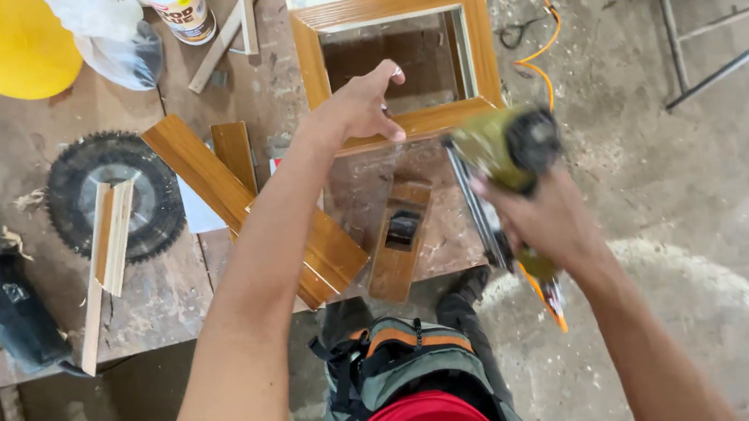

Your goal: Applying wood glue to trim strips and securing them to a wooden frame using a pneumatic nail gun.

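Gripping one nail gun, right hand; left hand steadies one wooden frame.

Motion-blurred nail gun in right hand; yellow container cut off top-left.

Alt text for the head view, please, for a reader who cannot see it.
Seen from above, the left hand rests on a wooden frame on a dusty workbench, while the right hand grips a blurred green nail gun. Nearby lie a circular saw blade and wood strips.
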